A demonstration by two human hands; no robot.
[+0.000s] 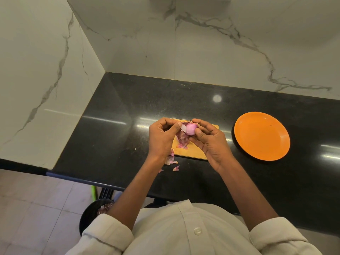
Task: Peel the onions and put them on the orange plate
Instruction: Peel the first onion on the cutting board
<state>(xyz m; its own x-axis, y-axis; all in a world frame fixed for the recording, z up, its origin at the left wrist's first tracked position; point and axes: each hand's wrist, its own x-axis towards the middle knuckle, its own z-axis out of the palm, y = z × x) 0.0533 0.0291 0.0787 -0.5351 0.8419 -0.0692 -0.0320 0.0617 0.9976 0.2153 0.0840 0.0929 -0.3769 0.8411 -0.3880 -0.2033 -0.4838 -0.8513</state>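
A small purple onion (191,130) is held above a wooden cutting board (195,150). My right hand (211,142) grips the onion from the right, fingers curled round it. My left hand (161,138) pinches a pale strip of skin (183,128) at the onion's left side. A loose flap of purple skin (182,139) hangs under the onion. The orange plate (262,136) sits on the black counter to the right, with nothing on it.
Bits of onion peel (172,160) lie on the black counter (119,126) by the board's near left corner. Marble walls close the back and the left. A dark bin (92,214) holding peels stands on the floor below the counter's front edge.
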